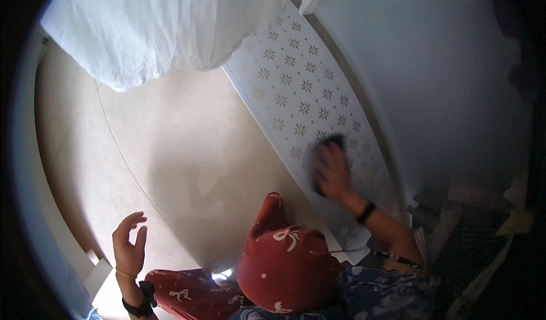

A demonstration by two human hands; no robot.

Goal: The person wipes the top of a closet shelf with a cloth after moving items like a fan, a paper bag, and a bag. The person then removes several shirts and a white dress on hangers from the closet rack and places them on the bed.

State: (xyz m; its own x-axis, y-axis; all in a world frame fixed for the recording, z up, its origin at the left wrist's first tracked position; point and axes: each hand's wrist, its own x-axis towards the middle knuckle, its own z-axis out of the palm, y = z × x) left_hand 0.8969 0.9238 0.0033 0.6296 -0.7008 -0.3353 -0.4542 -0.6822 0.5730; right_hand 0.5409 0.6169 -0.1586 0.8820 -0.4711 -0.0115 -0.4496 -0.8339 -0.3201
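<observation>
A long white panel (290, 95) with rows of flower-shaped cutouts runs from the upper middle down to the lower right. On its lower part my right hand (333, 175), smeared by motion, presses a dark cloth (338, 141) flat against the surface. The cloth's edges show past the fingers; its underside is hidden. My left hand (129, 245) is raised at the lower left, over the pale floor, with nothing in it. Its thumb stands apart from the slightly curled fingers.
White fabric (165, 24) hangs across the top and covers the panel's far end. The beige floor (193, 126) lies left of the panel. A pale blue-grey surface (438, 92) rises along the right. My knee in red patterned trousers (284, 269) is close below the panel.
</observation>
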